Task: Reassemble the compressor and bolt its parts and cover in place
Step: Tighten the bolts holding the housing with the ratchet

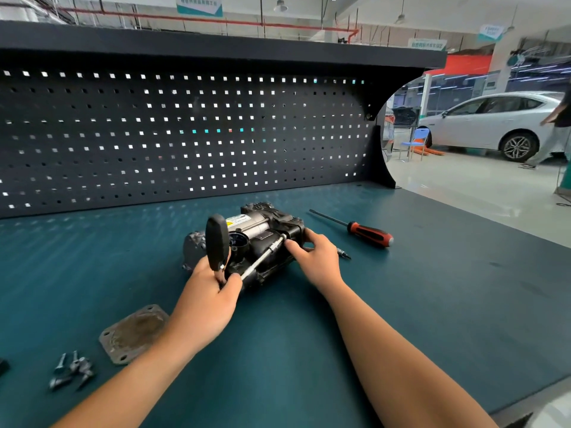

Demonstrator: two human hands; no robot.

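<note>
A dark compressor (262,230) lies on its side in the middle of the teal bench top. My left hand (213,288) grips a ratchet wrench (217,239) near its head, the black handle standing upright. Its long silver extension bar (262,257) runs up and right along the compressor. My right hand (315,254) rests on the compressor's right side, fingertips at the far end of the bar. A square metal cover plate (134,333) lies flat at the front left. Several loose bolts (72,370) lie left of the plate.
A red-and-black screwdriver (361,231) lies right of the compressor, and a small bit (343,253) sits by my right hand. A dark pegboard (185,134) backs the bench. Beyond the bench's right edge are a white car (494,125), a blue chair and a walking person.
</note>
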